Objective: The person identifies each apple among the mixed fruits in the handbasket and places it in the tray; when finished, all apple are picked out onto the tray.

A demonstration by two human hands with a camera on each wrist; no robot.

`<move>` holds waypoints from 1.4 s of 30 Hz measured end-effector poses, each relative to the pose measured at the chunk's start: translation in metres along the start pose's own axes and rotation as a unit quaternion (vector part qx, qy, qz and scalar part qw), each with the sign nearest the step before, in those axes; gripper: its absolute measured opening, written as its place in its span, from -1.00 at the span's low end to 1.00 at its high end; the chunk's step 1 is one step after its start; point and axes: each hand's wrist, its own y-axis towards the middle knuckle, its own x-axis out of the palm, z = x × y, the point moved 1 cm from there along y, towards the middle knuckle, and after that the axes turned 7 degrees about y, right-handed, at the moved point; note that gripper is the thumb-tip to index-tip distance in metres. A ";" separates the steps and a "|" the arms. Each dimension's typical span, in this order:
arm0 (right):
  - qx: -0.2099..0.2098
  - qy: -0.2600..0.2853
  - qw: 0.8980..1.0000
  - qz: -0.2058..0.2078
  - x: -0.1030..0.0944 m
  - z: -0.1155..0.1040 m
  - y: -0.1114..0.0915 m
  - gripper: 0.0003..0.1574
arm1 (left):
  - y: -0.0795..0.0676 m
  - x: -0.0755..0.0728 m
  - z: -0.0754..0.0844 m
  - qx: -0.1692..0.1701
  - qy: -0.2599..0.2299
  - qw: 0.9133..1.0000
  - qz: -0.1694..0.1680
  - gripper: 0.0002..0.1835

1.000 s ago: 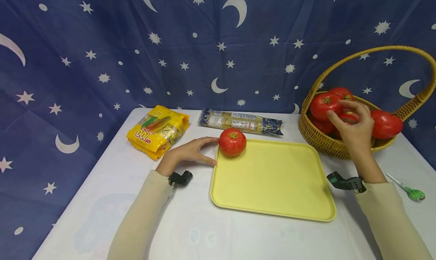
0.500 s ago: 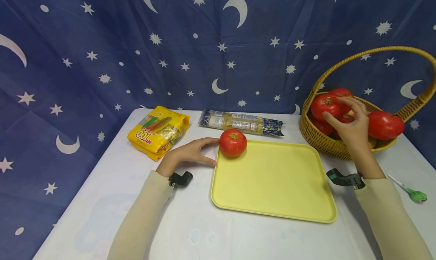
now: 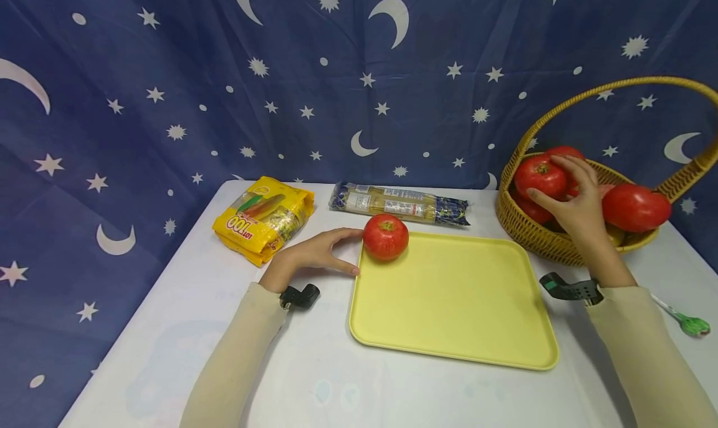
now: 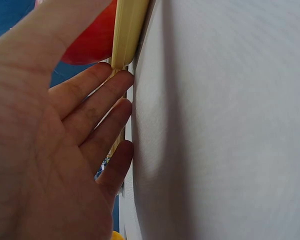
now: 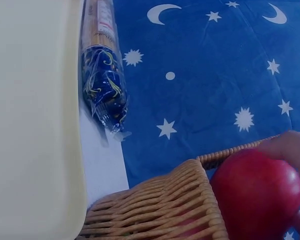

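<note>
At the rim of the wicker basket (image 3: 538, 240), my right hand (image 3: 578, 207) holds a red tomato (image 3: 538, 177), thumb in front and fingertips at its far side. The right wrist view has this tomato (image 5: 257, 195) large above the basket wall. My left hand (image 3: 314, 252) lies at the left edge of the yellow tray (image 3: 449, 297), thumb and fingers spread apart. In the left wrist view its fingers (image 4: 100, 107) are extended, tips close to the tray rim. Another tomato (image 3: 386, 237) sits in the tray's far left corner, near those fingertips.
More tomatoes, including a large one (image 3: 636, 208), fill the basket under its tall arched handle (image 3: 622, 82). Packed spaghetti (image 3: 401, 204) lies behind the tray. A yellow candy bag (image 3: 263, 219) stands back left; a green lollipop (image 3: 692, 325) lies at right.
My right hand has shifted left and closed in around the tomato at the basket's left side. My left hand has kept its place at the tray.
</note>
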 end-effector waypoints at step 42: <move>0.039 -0.029 0.999 0.011 0.000 0.008 -0.001 -0.12 | 0.000 -0.001 0.000 0.002 0.010 1.000 -0.003 -0.06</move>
